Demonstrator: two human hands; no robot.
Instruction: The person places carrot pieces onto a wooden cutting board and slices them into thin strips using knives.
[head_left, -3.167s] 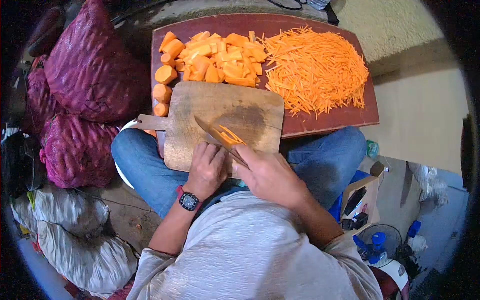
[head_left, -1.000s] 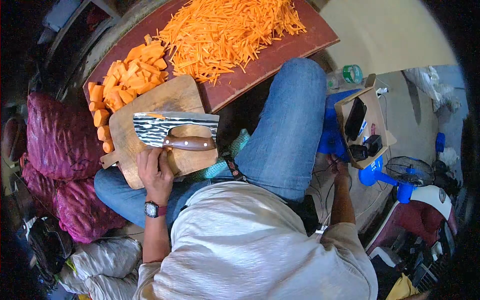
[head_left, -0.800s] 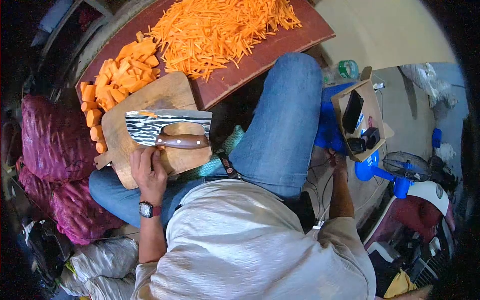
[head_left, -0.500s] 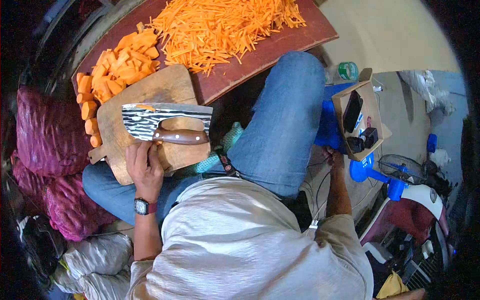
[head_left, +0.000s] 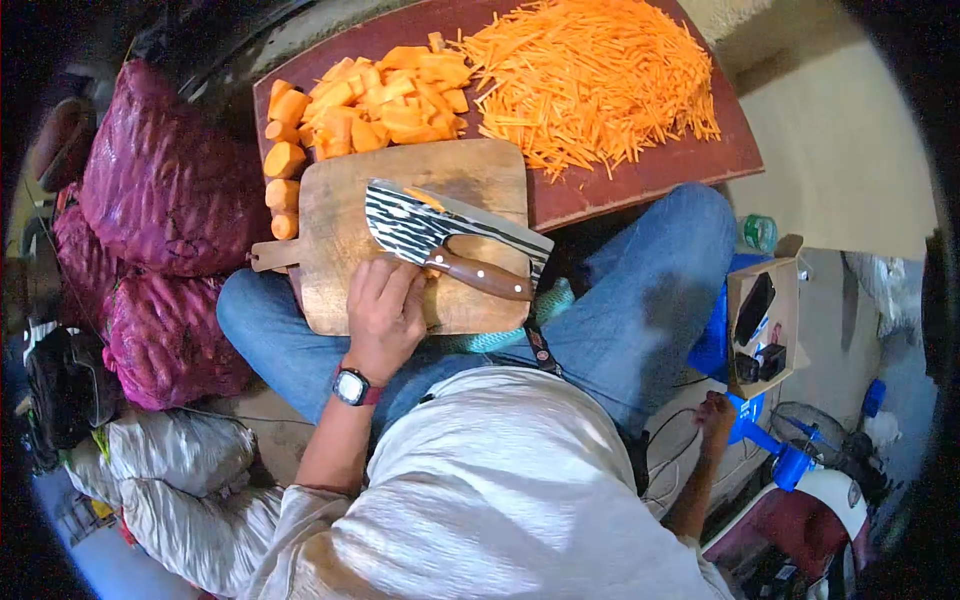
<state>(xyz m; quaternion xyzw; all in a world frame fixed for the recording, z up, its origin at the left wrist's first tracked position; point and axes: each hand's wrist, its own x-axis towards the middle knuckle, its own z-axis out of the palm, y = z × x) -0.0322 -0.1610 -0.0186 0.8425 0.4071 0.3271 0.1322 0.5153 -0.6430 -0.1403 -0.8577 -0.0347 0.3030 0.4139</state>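
Fingers bunched together, the left hand (head_left: 384, 312) rests on the cutting board (head_left: 325, 215) beside the striped cleaver (head_left: 408, 222). Well right of the board, the right hand's (head_left: 714, 412) grip cannot be told.

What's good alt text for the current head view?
A cleaver lies on a wooden cutting board, the left hand at its edge near the handle; the right hand is off to the side. Beyond, a red table holds carrot chunks and a heap of carrot shreds.
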